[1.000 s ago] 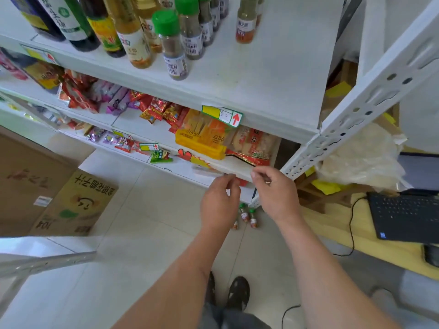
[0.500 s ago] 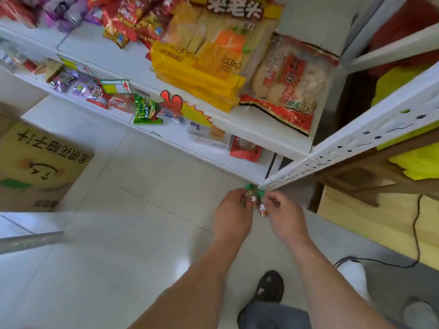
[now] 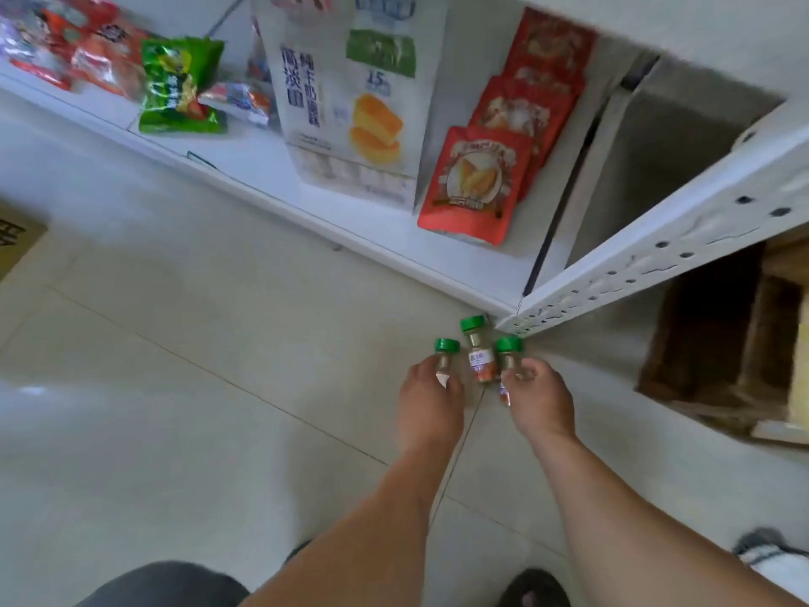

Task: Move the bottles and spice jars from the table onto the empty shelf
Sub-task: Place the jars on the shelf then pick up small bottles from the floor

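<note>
Two spice jars (image 3: 446,359) in hands (image 3: 431,400)

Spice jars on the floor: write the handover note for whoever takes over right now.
Left hand: grips the left jar.
Right hand: grips the right jar.
Middle jar: stands free on the floor between them, by the foot of the rack post.
Done: two jars in hand, neither lifted clear yet as far as shows.
Left: carry both to the empty shelf, which is out of view, then come back for the middle jar.
</note>
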